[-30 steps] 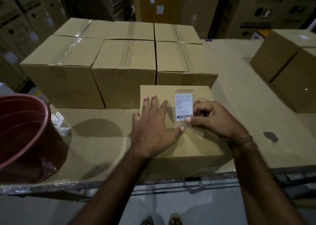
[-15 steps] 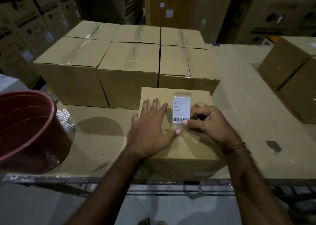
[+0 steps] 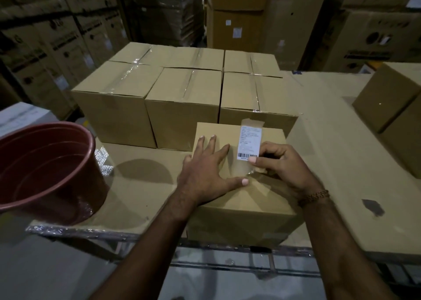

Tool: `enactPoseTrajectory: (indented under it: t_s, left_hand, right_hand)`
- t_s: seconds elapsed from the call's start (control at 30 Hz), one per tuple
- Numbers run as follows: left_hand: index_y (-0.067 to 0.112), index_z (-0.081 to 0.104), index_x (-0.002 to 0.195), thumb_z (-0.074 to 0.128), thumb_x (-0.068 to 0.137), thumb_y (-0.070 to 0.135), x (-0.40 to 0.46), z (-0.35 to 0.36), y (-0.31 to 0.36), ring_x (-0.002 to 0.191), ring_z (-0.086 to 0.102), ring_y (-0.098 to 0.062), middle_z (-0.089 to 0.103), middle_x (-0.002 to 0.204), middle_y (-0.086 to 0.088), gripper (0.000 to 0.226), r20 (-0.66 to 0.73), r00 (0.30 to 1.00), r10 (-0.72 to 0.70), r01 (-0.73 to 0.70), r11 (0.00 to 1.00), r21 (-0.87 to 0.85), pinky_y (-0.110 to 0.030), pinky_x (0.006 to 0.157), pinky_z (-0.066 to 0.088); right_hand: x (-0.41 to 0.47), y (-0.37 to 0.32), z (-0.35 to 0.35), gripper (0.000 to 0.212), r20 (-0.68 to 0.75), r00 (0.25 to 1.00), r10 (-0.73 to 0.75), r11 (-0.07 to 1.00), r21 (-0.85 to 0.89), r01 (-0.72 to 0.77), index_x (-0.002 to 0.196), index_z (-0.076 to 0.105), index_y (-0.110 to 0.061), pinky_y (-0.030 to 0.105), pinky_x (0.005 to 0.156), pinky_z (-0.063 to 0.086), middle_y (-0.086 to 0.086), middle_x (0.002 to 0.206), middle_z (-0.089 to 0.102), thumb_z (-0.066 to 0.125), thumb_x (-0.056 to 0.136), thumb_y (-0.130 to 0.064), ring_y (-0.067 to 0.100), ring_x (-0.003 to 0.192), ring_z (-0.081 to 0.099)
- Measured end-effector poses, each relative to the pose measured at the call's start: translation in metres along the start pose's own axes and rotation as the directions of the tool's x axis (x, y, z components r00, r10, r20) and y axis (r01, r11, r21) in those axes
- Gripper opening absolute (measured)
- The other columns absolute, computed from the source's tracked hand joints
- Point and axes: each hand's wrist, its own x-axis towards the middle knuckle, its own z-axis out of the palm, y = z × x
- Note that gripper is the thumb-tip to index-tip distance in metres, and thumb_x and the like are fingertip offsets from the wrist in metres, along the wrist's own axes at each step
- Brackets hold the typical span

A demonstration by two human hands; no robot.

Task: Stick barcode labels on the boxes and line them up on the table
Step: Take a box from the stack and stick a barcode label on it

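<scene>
At table front edge: one cardboard box [image 3: 239, 199], barcode label [image 3: 249, 143] lying on its top under clear tape [image 3: 245, 171]. Left hand [image 3: 205, 174] flat on box top, fingers spread; right hand [image 3: 282, 165], fingers curled, thumb pressing label's lower edge. Behind, touching: taped boxes [image 3: 182, 104] in rows; red bucket [image 3: 50, 167] at left.

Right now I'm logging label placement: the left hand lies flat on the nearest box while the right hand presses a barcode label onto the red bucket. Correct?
Not quite. In the head view the right hand presses the barcode label onto the top of the nearest box, not the red bucket, which stands apart at the left. The left hand does lie flat on that box.
</scene>
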Motion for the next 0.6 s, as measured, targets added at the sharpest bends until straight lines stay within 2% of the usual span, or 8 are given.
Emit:
enactPoseTrajectory:
  t_s: [0.1,0.17,0.23,0.33,0.4,0.47,0.53,0.6]
  left_hand:
    - [0.041,0.018,0.166,0.077,0.073,0.078,-0.005,-0.013,-0.005,0.162,-0.002,-0.016,0.005,0.177,0.009,0.116,0.010,1.000,-0.003,0.004,0.987,-0.160,-0.059,0.127,0.023]
    - [0.042,0.018,0.166,0.086,0.073,0.064,-0.012,-0.027,-0.012,0.162,0.006,-0.018,0.006,0.176,0.009,0.118,-0.004,1.000,-0.017,0.016,0.974,-0.226,-0.052,0.127,0.026]
    - [0.043,0.017,0.166,0.089,0.074,0.056,-0.020,-0.044,-0.021,0.162,0.003,-0.021,0.003,0.177,0.008,0.118,-0.033,0.998,-0.046,0.038,0.979,-0.201,-0.053,0.127,0.024]
    - [0.040,0.015,0.167,0.079,0.082,0.061,-0.030,-0.071,-0.051,0.163,-0.003,-0.022,-0.002,0.177,0.003,0.108,-0.153,0.986,-0.067,0.051,0.993,-0.103,-0.061,0.127,0.021]
    - [0.036,0.011,0.168,0.067,0.087,0.070,-0.037,-0.090,-0.081,0.163,-0.006,-0.025,-0.006,0.177,-0.001,0.104,-0.231,0.970,-0.078,0.077,0.997,-0.012,-0.061,0.128,0.017]
    - [0.033,0.000,0.169,0.060,0.087,0.076,-0.046,-0.110,-0.113,0.162,-0.009,-0.029,-0.011,0.176,-0.004,0.110,-0.258,0.960,-0.108,0.122,0.992,0.041,-0.059,0.129,0.012]
    - [0.031,-0.013,0.167,0.056,0.084,0.081,-0.057,-0.131,-0.146,0.162,-0.013,-0.030,-0.015,0.176,-0.006,0.119,-0.273,0.953,-0.133,0.155,0.986,0.059,-0.057,0.129,0.008]
    - [0.030,-0.018,0.166,0.049,0.083,0.085,-0.069,-0.151,-0.181,0.161,-0.015,-0.029,-0.017,0.175,-0.008,0.120,-0.297,0.944,-0.144,0.176,0.981,0.085,-0.056,0.129,0.006]
  right_hand:
    - [0.002,-0.008,0.008,0.011,-0.007,0.998,0.060,0.997,0.040,-0.060,0.103,0.081,-0.006,0.042,0.085,0.060,0.007,0.115,0.080,0.076,0.094,-0.007,0.028,0.110,0.074]
    - [0.005,-0.016,0.021,0.014,-0.031,0.997,0.074,0.996,0.051,-0.073,0.103,0.082,-0.008,0.049,0.080,0.060,0.008,0.113,0.080,0.078,0.090,-0.012,0.031,0.104,0.074]
    - [0.008,-0.025,0.038,0.013,-0.040,0.996,0.082,0.996,0.032,-0.080,0.104,0.082,-0.008,0.056,0.077,0.059,0.010,0.110,0.080,0.074,0.093,-0.009,0.033,0.097,0.074]
    - [0.013,-0.039,0.071,0.019,-0.079,0.994,0.069,0.997,-0.010,-0.070,0.104,0.082,-0.011,0.044,0.062,0.050,0.013,0.098,0.080,0.064,0.100,-0.005,0.030,0.076,0.065]
    - [0.019,-0.046,0.095,0.023,-0.115,0.992,0.052,0.997,-0.043,-0.058,0.104,0.081,-0.015,0.039,0.058,0.044,0.010,0.090,0.079,0.060,0.101,-0.007,0.025,0.068,0.059]
    - [0.027,-0.055,0.122,0.025,-0.140,0.990,0.026,0.997,-0.064,-0.035,0.100,0.080,-0.016,0.029,0.053,0.043,0.003,0.081,0.077,0.057,0.102,-0.008,0.018,0.060,0.057]
    - [0.037,-0.065,0.153,0.024,-0.159,0.987,0.001,0.995,-0.097,-0.017,0.097,0.079,-0.017,0.022,0.052,0.045,-0.001,0.084,0.078,0.055,0.101,-0.014,0.012,0.063,0.063]
    - [0.051,-0.073,0.188,0.028,-0.170,0.985,-0.029,0.989,-0.146,0.004,0.096,0.077,-0.011,0.025,0.059,0.046,0.007,0.091,0.078,0.055,0.094,-0.028,0.012,0.072,0.065]
